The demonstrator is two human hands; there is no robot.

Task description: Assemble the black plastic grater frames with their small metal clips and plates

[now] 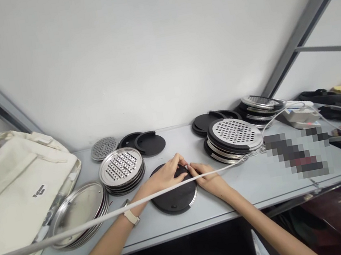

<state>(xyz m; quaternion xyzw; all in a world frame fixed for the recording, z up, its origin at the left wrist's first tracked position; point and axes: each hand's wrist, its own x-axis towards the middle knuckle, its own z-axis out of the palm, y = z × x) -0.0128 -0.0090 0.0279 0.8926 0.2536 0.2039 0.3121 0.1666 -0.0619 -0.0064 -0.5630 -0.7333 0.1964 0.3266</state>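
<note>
A round black disc point(173, 199) with a strip of metal rim showing at its lower right lies flat on the grey table in front of me. My left hand point(165, 176), with a pale watch strap on its wrist, reaches over the disc's upper part, thumb and forefinger bent together in a pinch. My right hand point(212, 182) rests at the disc's right edge. Its fingertips meet the left ones over a tiny pale piece too small to name. A grey-white cable point(101, 219) runs across the view in front of both hands.
Metal grater discs point(123, 166) and plain metal discs point(76, 210) are stacked on the left. Black covers point(151, 143) lie behind. Grater discs with black rims point(234, 134) are piled on the right. A cream bag point(14, 194) stands far left; white power adapters point(298, 113) sit at right.
</note>
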